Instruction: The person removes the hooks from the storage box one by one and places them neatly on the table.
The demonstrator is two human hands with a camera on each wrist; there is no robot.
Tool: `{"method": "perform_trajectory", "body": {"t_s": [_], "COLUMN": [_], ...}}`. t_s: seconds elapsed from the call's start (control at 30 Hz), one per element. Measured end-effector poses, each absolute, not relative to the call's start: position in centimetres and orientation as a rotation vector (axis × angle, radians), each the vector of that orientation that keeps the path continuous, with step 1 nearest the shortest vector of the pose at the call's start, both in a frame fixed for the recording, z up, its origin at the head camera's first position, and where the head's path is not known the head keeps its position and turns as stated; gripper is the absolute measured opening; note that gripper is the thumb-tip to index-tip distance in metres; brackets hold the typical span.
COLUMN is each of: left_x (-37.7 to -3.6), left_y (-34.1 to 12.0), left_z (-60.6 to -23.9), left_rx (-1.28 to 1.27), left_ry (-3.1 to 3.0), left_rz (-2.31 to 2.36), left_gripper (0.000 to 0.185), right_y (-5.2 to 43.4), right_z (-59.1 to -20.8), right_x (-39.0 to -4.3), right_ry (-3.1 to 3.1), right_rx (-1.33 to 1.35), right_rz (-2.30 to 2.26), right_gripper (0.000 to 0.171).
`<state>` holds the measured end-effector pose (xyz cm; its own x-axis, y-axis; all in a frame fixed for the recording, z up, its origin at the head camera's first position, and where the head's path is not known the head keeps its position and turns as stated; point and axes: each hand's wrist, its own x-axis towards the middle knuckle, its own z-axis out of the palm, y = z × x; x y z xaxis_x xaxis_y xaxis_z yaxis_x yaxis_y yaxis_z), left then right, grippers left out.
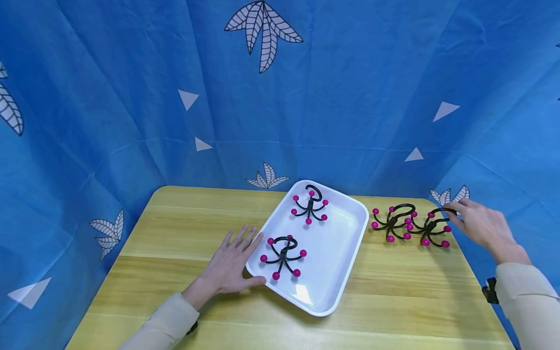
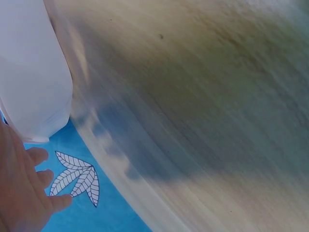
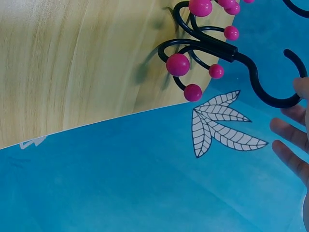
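At the table's right edge my right hand (image 1: 483, 223) pinches the curved top of a black multi-arm hook (image 1: 430, 226) with pink ball tips. The right wrist view shows fingertips and thumb at the curl of this hook (image 3: 276, 102), whose balls sit over or near the wood. A second, similar hook (image 1: 392, 222) lies close beside it on the left. My left hand (image 1: 229, 267), fingers spread, rests at the left rim of a white tray (image 1: 334, 238). In the tray are two more such hooks, one at the far end (image 1: 310, 206) and one nearer (image 1: 283, 253).
The light wooden table (image 1: 175, 243) runs beneath everything. Blue cloth (image 1: 350, 87) with white leaf prints hangs behind it and at both sides. In the left wrist view the tray's outer wall (image 2: 36, 72) shows beside my hand.
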<state>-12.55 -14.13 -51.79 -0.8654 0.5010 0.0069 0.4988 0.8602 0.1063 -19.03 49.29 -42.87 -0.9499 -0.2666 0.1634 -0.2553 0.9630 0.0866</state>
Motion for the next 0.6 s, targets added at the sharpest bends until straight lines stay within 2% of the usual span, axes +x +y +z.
{"method": "perform_trajectory", "body": {"t_s": [0.6], "left_x": [-12.5], "left_y": [-14.1], "left_z": [-51.7], "left_rx": [0.809], "left_ry": [3.015], "left_rz": [0.156], "left_gripper": [0.113], "right_y": [47.8], "right_z": [-41.0], "right_x": [-17.9], "right_ry": [-3.027], "right_rx": [0.237], "right_rz": [-0.054], "right_gripper": [0.055]}}
